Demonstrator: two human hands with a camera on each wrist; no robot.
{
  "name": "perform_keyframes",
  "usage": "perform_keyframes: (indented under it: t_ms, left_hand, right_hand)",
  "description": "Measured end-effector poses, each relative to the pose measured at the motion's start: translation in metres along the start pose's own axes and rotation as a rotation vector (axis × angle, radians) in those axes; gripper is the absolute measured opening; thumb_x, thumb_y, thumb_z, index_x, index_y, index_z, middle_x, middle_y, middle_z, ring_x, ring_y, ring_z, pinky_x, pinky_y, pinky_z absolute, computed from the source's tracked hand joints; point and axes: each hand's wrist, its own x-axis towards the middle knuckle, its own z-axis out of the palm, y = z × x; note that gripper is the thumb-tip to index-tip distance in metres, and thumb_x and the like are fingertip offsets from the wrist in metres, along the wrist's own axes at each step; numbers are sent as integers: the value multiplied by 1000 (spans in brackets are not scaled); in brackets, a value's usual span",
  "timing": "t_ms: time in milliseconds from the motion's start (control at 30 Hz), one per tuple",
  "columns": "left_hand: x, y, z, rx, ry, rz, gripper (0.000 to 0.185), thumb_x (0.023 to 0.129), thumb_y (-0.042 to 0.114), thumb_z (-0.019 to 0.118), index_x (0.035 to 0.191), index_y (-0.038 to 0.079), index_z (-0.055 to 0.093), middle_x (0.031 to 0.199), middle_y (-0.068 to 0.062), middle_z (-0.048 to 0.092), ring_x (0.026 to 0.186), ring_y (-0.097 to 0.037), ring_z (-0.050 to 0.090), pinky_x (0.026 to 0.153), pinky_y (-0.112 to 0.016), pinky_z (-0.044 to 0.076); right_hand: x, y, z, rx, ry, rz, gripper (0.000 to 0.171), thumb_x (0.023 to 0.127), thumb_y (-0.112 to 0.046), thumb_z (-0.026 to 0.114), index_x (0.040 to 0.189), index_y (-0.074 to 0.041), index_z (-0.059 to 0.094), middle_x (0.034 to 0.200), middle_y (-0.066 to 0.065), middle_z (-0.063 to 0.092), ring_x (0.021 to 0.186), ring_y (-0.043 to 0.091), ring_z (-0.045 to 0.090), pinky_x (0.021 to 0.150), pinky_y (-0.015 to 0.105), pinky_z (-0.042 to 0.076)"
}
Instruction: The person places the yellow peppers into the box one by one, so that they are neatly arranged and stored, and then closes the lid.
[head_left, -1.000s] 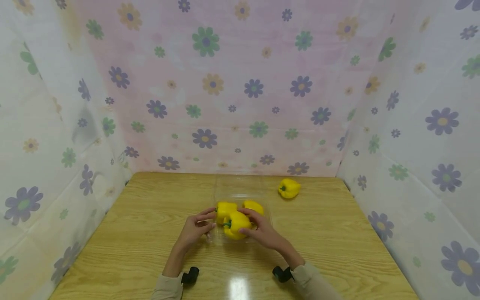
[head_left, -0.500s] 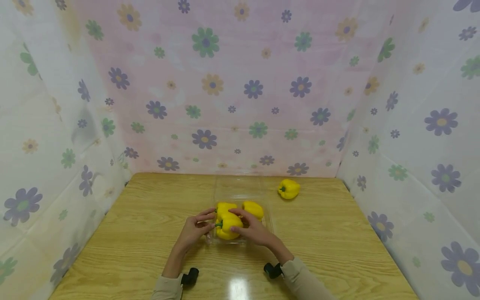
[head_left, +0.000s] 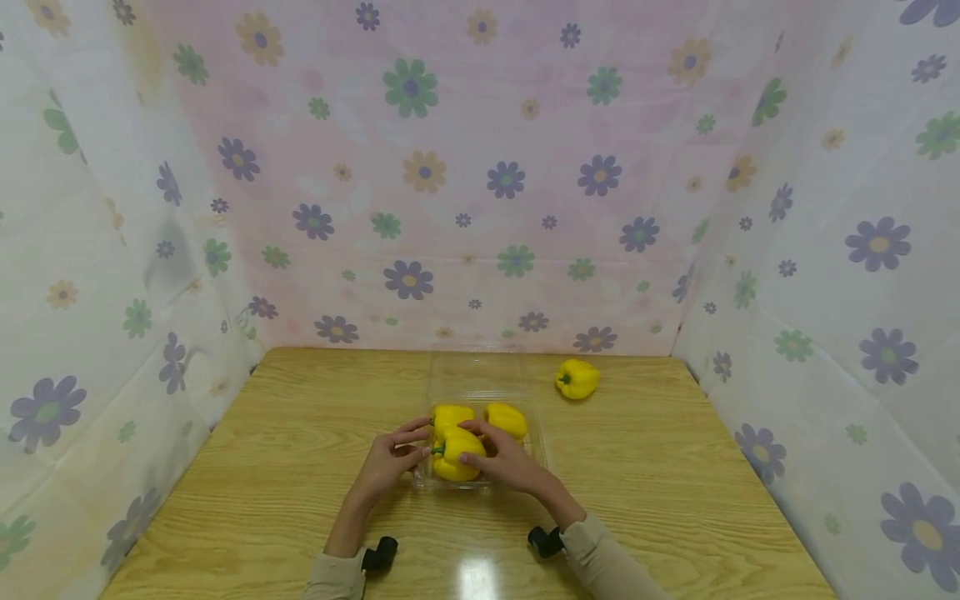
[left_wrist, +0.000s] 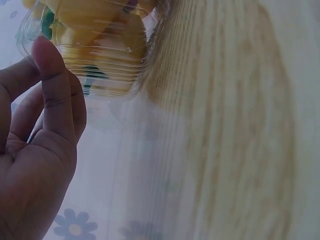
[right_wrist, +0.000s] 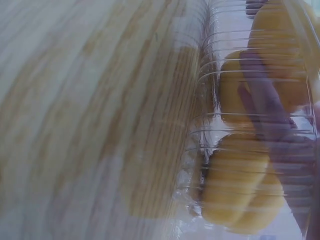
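A clear plastic clamshell container (head_left: 486,483) lies on the table with its lid folded back. My right hand (head_left: 512,460) grips a yellow bell pepper (head_left: 457,454) low in the container, at its front left, with the green stem pointing left. Behind it in the container are another yellow bell pepper (head_left: 452,414) at the left and one more yellow bell pepper (head_left: 506,420) at the right. My left hand (head_left: 382,462) holds the container's left edge with thumb and fingers. Through the ribbed wall, the right wrist view shows blurred peppers (right_wrist: 240,185) and my right fingers (right_wrist: 262,95).
One loose yellow bell pepper (head_left: 577,380) lies at the back right of the wooden table (head_left: 300,433). The transparent raised lid (head_left: 478,371) stands behind the container. Flower-patterned cloth (head_left: 480,250) closes off the back and both sides.
My right hand has moved left with its pepper, bringing it to the container's front left. The pepper at the right is less covered now. My left hand has stayed in place.
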Motion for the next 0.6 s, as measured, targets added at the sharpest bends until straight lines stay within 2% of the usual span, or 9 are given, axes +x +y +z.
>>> perform_keyframes:
  t_ms: [400,600]
  left_hand:
    - [1,0,-1,10,2,-1,41,98,7,68,134,-12,60,158,-20,41,105,-16,67,62,-21,55]
    - [-1,-1,0,20,-1,-3,41,98,8,67,134,-11,60,158,-20,41,106,-16,66,63,-21,56]
  right_hand:
    - [0,1,-1,1,-11,10,58,98,-39,69,150,-25,48,151,5,49,132,26,51,108,50,45]
    - [-2,3,-1,-43,-2,-2,61,95,-44,71,150,-28,49,153,2,48,134,27,49,111,54,41]
